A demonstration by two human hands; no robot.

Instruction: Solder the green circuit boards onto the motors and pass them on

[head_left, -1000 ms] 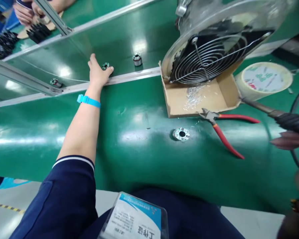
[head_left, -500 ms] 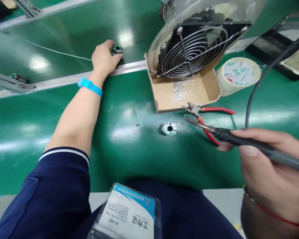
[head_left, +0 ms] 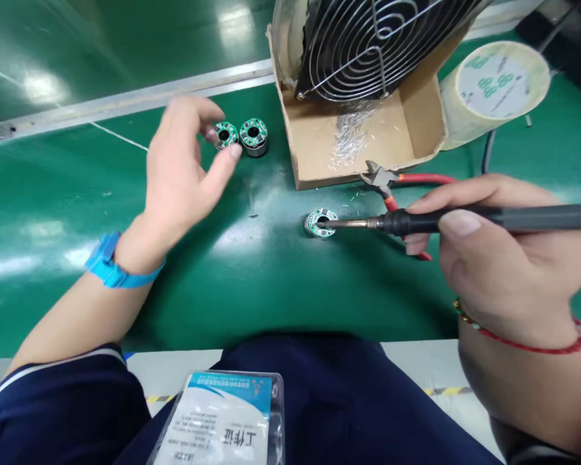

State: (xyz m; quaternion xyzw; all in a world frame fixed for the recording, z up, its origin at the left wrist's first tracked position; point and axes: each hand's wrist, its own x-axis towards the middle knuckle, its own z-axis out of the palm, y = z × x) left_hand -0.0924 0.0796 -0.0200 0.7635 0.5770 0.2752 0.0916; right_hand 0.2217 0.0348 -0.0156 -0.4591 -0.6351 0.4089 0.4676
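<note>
My left hand (head_left: 181,161) has its thumb and fingers apart around a round part with a green ring board (head_left: 226,134); whether it touches the part is unclear. Just right of that part stands a second one (head_left: 254,137), with a metal side. My right hand (head_left: 503,252) holds a black soldering iron (head_left: 416,221), its tip over the centre hole of a third round part (head_left: 321,223) on the green table. Red-handled cutters (head_left: 385,183) lie partly under my right hand, jaws by the box edge.
A cardboard box (head_left: 314,145) holds wire clippings below a fan with a wire grille (head_left: 368,51). Right of it stands a large tape roll (head_left: 494,90). A metal strip (head_left: 174,92) crosses the back. A badge (head_left: 217,420) hangs at my lap.
My left hand has come nearer from beyond the metal strip and opened; two round parts now stand beside it. The iron in my right hand has moved left onto the third part.
</note>
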